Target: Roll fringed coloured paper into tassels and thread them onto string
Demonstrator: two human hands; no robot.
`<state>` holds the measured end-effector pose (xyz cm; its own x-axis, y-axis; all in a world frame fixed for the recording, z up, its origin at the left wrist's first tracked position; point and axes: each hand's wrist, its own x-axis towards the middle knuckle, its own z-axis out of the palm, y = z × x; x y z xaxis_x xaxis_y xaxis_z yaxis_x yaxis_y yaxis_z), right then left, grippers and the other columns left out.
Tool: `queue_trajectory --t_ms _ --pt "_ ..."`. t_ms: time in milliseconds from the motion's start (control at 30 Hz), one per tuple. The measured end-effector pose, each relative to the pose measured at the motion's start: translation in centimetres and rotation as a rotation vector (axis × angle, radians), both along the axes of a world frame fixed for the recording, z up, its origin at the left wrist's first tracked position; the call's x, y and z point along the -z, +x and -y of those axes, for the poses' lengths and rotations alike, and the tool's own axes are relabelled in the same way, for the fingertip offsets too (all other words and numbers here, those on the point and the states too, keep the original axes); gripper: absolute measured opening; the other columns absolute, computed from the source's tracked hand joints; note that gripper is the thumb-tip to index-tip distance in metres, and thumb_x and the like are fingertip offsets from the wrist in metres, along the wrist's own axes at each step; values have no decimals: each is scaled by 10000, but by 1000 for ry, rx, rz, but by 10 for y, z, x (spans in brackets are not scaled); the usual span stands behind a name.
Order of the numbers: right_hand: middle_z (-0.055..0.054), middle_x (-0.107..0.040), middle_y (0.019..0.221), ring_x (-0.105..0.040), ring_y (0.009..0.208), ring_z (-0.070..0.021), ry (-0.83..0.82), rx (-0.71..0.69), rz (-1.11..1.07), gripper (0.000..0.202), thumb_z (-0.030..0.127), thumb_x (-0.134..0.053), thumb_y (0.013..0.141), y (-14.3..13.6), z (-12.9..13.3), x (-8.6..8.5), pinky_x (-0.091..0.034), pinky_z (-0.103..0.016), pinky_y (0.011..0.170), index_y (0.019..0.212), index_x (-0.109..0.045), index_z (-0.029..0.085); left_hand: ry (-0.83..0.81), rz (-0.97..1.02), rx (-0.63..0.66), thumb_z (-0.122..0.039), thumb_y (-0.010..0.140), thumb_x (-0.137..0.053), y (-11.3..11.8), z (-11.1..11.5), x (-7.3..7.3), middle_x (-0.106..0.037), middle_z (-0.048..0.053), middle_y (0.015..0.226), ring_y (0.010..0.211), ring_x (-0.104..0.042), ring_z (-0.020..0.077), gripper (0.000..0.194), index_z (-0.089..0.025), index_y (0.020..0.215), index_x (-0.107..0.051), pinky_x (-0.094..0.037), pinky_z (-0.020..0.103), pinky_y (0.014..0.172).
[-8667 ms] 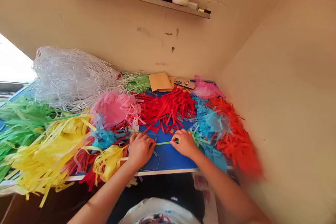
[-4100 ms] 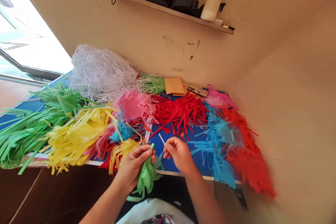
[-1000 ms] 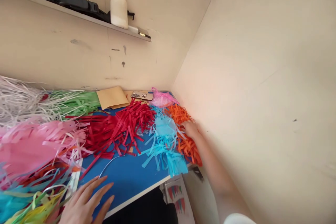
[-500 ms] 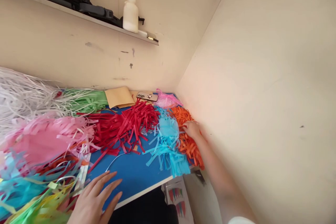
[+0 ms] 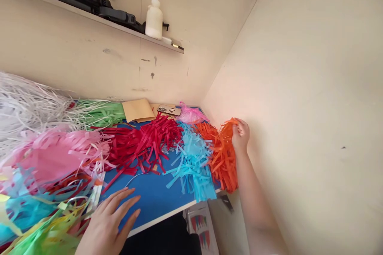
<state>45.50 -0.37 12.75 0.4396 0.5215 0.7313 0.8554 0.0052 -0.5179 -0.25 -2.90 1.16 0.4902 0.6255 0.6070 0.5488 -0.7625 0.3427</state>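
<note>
I've got the R hand (image 5: pixel 241 133) in a narrow pinch on top of the orange bunch (image 5: pixel 225 163), right end of the table (image 5: pixel 155 193), just beside the wall (image 5: pixel 299 87). Imo it's part done: top's raised, strips hang down, lift doesn't look finished. L hand (image 5: pixel 109 221) is near left, fingers spread wide, nothing in it afaict, next to the yellow/green strips (image 5: pixel 52 231); can't tell if it's touching the table. Blue bunch (image 5: pixel 194 151), red bunch (image 5: pixel 143 139) & pink bunch (image 5: pixel 56 155) are already in strips, no hand on them rn. Table's blue w/ a pale near edge. Far side: envelope (image 5: pixel 138 110), phone (image 5: pixel 176 111), pink bag (image 5: pixel 193 114). Shelf (image 5: pixel 89 14) above w/ a bottle (image 5: pixel 154 23).
</note>
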Motion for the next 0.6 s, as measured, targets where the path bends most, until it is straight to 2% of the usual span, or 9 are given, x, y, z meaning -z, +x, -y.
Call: queue_trajectory --t_ms 67,167,233,300,400,467,567,600 --pt "-56 -694 1096 -576 1108 -234 -135 -162 150 215 331 -576 856 -43 -5 -7 -374 -431 1041 979 -729 243 -31 52 -19 -408 902 -545 16 -1 -11 -682 63 1110 1018 -646 260 255 -269 1083 -658 -534 404 867" --pt "-4 -710 1094 -561 1144 -209 -461 -534 514 145 229 -583 882 -123 -13 -6 -217 -497 1134 877 -723 266 -74 175 -89 -284 915 -519 47 -5 -27 -664 96 1142 1037 -637 239 332 -234 1238 -575 -535 386 893" --pt "6 -720 1055 -564 1141 -195 -567 -693 592 157 195 -574 896 -168 -14 -2 -164 -522 1148 852 -712 256 -133 212 -89 -255 894 -533 63 -11 -32 -597 125 1278 1168 -575 258 444 -222 1335 -492 -503 423 967" --pt "1 -721 1005 -579 1113 -192 -606 -776 590 151 201 -572 904 -197 -11 3 -176 -534 1144 849 -704 249 -196 241 -50 -229 868 -549 69 -16 -33 -591 118 1305 1190 -569 243 498 -213 1359 -463 -511 397 964" --pt "-55 -678 1122 -567 1138 -215 -499 -714 521 150 263 -552 921 -218 6 13 -250 -531 1119 1004 -675 242 -233 277 -65 -152 858 -499 61 -20 -27 -715 51 1035 932 -683 172 294 -216 1118 -622 -563 282 794" --pt "-104 -630 1220 -543 1180 -243 -362 -626 442 276 355 -571 906 -230 24 26 -293 -516 1102 1141 -608 215 -214 291 -140 -131 855 -483 50 -22 -22 -719 22 845 763 -687 151 204 -205 935 -655 -555 251 685" --pt "-152 -603 1268 -523 1213 -295 -305 -576 389 494 478 -642 831 -258 48 51 -252 -541 1113 1203 -547 168 -164 296 -247 -140 840 -514 30 -25 -20 -692 26 777 704 -662 161 143 -186 867 -647 -531 262 635" --pt "-146 -615 1260 -537 1200 -293 -304 -545 381 434 437 -635 846 -269 52 59 -230 -544 1116 1180 -557 172 -130 291 -279 -146 834 -531 22 -26 -22 -684 30 774 710 -653 170 129 -187 861 -651 -523 275 644"
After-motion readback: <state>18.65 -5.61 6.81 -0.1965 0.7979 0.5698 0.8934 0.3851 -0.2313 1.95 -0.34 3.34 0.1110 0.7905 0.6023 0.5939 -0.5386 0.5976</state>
